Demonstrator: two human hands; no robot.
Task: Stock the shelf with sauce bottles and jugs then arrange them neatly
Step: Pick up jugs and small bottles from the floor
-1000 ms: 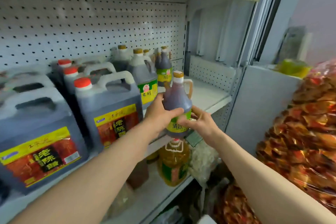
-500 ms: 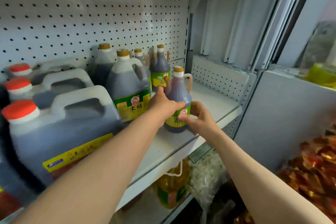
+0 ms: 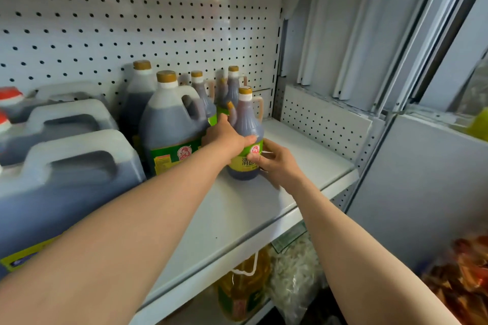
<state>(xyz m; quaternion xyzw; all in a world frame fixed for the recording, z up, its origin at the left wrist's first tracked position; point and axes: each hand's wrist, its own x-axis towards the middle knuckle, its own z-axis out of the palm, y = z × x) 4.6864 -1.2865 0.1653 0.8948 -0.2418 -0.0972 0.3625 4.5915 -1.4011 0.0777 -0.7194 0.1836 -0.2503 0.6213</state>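
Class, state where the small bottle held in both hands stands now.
The small bottle stands upright on the white shelf, right of the large round jug, in front of the other small bottles.

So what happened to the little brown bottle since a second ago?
The small bottle went from being held out at the shelf's front edge to standing on the shelf, beside the big round jug. The left hand and right hand still hold it. The other jugs stayed put.
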